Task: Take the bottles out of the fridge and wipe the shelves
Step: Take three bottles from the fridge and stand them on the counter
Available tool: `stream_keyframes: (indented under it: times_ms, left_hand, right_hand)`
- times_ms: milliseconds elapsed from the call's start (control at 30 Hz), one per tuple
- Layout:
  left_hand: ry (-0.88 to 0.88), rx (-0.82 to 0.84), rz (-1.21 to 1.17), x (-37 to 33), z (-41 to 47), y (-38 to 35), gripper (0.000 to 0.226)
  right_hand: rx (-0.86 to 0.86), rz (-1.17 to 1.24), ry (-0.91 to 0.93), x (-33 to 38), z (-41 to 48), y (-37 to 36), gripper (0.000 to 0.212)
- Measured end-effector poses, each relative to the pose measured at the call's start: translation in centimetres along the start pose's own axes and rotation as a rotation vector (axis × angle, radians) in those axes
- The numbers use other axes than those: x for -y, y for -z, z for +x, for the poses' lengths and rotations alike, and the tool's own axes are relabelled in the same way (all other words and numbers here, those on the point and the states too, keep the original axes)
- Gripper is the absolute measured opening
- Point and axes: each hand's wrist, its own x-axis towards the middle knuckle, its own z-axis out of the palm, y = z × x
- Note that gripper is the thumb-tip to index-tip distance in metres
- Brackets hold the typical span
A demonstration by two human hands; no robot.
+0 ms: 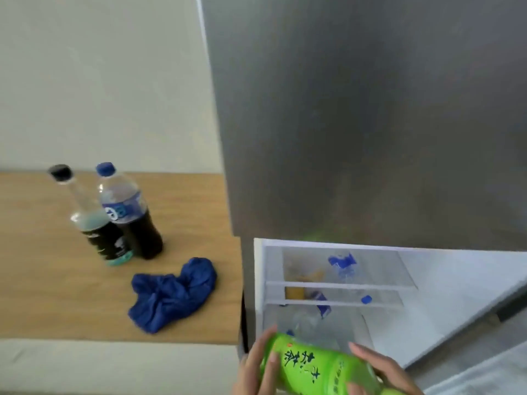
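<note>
Hands, left (258, 369) and right (383, 372), grip green bottle (319, 363) before open fridge (336, 283); counter front edge bare.

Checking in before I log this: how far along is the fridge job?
Done: two bottles stand on the wooden table. In hand: the left hand and right hand hold a green bottle in front of the open fridge. Left: blue-capped bottles remain on the shelves, and the blue cloth lies crumpled on the table, so wiping seems not begun.
</note>
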Motion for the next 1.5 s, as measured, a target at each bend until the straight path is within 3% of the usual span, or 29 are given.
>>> stream_keyframes:
  times_ms: [33, 67, 167, 333, 700, 1033, 1233, 1367, 1500]
  left_hand:
    - [0.033, -0.122, -0.001, -0.4, -1.6, 1.3, 0.048]
    - [0.115, -0.130, -0.014, -1.6, -3.1, 2.1, 0.046]
    - [0.190, -0.269, -0.071, -5.3, -3.6, 8.0, 0.049]
    - [0.209, -0.336, -0.208, -8.9, -2.5, 16.5, 0.038]
    - [0.156, -0.389, -0.269, -9.8, 3.6, 30.5, 0.046]
    - [0.223, -0.410, -0.300, -6.5, 9.3, 37.0, 0.035]
    - [0.299, -0.306, -0.287, -2.1, 11.2, 38.3, 0.054]
    - [0.392, -0.246, -0.139, 1.7, 12.1, 38.2, 0.064]
    - [0.458, -0.273, 0.029, 4.3, 12.4, 37.4, 0.053]
  right_hand:
    - [-0.073, -0.083, 0.060, 1.7, -0.3, -0.6, 0.037]
    - [-0.139, -0.009, 0.060, 4.3, -0.5, -2.0, 0.023]
    - [-0.211, 0.153, 0.177, 9.8, -0.8, -5.8, 0.038]
    - [-0.102, 0.194, 0.229, 17.7, 2.3, -11.9, 0.036]
    - [-0.033, 0.263, 0.288, 27.5, 9.9, -23.2, 0.016]
    - [-0.064, 0.232, 0.264, 29.9, 17.4, -31.5, 0.015]
    - [-0.011, 0.083, 0.214, 28.7, 21.5, -36.0, 0.017]
    - [0.018, -0.044, 0.160, 26.5, 23.6, -38.8, 0.027]
    - [0.070, -0.156, 0.120, 24.2, 24.4, -41.7, 0.031]
